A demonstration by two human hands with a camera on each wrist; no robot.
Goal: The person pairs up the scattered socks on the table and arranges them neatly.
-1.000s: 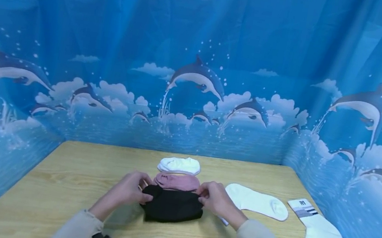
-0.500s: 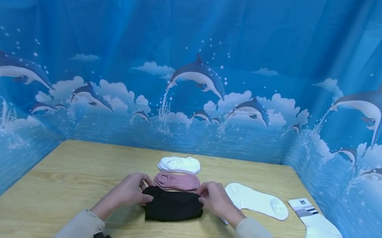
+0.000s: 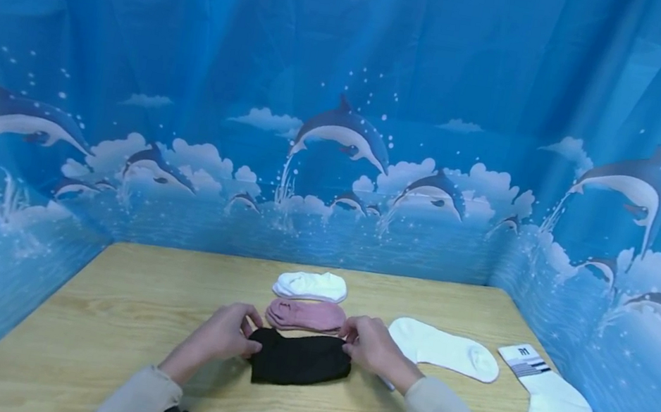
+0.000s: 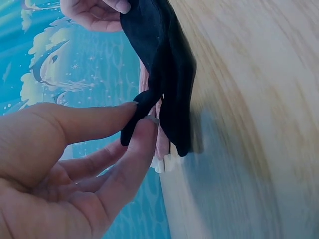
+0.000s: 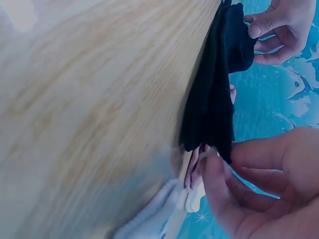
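Head view: our left hand (image 3: 226,333) and right hand (image 3: 372,345) pinch the black sock (image 3: 301,360), its long axis nine-to-three o'clock.

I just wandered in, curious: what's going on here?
A person's left hand and right hand pinch opposite ends of a long black cloth item, probably socks. Just beyond lie pink cloth socks, then short white cloth socks. To the right, a partly hidden white cloth sock and a striped-cuff white cloth sock lie flat on the pale wooden table.
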